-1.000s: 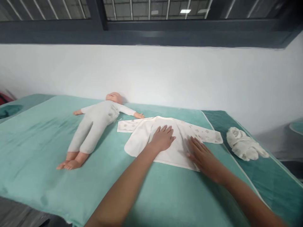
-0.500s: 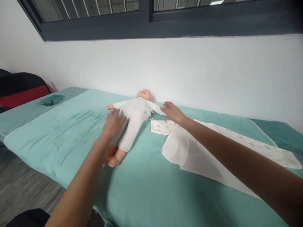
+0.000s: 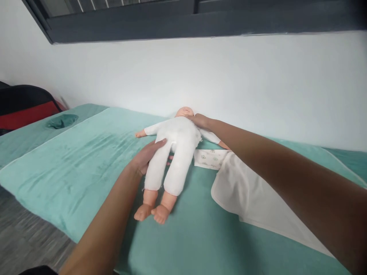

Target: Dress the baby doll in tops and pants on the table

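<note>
A baby doll (image 3: pixel 177 133) with a white cloth body and bare plastic head, hands and feet lies face up, its feet towards me. My left hand (image 3: pixel 149 154) grips the doll's leg on the left, thumb on top of the thigh; fingertips show between the two legs. At the doll's neck and shoulder, my right hand (image 3: pixel 199 120) is closed around it, with its fingers mostly hidden beside the head. Under my right forearm, a white baby garment (image 3: pixel 243 187) with a small printed pattern on its band is spread flat, just right of the doll.
A green padded bed cover (image 3: pixel 94 152) lies beneath everything, with a round hole (image 3: pixel 62 121) at its far left. The white wall (image 3: pixel 137 76) and dark window frame (image 3: pixel 120 25) stand behind. A black and red chair (image 3: pixel 28 107) is at the left.
My right hand has moved from above the doll's arm to its neck. My left hand has taken hold of a leg, and both legs now show fully, turned more towards me.
</note>
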Demonstrator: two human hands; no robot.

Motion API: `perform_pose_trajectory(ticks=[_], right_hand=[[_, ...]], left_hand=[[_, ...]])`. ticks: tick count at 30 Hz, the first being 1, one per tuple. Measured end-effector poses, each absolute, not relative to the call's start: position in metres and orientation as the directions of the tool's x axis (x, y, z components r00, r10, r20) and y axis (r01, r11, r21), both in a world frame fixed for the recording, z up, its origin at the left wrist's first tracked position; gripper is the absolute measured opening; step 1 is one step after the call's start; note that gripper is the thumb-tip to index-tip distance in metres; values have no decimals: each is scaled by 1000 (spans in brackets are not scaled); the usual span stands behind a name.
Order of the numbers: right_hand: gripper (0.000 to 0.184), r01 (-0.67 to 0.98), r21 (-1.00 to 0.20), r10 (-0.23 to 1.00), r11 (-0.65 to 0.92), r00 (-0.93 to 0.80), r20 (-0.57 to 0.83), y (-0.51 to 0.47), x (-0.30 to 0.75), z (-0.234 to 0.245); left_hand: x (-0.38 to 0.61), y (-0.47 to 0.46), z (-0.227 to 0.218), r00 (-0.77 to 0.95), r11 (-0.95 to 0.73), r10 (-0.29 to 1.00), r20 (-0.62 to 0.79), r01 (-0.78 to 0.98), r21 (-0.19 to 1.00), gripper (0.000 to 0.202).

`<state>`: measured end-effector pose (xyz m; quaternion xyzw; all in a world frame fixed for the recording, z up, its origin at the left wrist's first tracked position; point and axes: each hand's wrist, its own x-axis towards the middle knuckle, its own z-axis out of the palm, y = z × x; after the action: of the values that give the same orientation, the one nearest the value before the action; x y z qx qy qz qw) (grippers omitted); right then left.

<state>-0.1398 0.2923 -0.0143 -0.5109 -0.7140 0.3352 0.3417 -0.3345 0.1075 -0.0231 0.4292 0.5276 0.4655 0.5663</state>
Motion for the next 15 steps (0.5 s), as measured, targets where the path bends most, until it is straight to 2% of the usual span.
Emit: perform_pose_trajectory(ticks=[5,8,12,15], right_hand=[[67,587,-806,979,75,-195,-52,285,-51,28],[75,639,-769,992,13,-103,-69,271,23,45],[84,675,-736,998,-44,-6,-66,235,112,38],[88,681,-730,995,-61,-14,-97,209,155,17]], left_hand=[[-256,99,-6,187,188,972,-141,-264,946,55],[-187,89,-7,232,222,961,-150,-328,918,64],[-106,69,-21,312,291,932,-187,-333,897,71],[-69,56,-34,365,333,908,-205,-334,882,72]])
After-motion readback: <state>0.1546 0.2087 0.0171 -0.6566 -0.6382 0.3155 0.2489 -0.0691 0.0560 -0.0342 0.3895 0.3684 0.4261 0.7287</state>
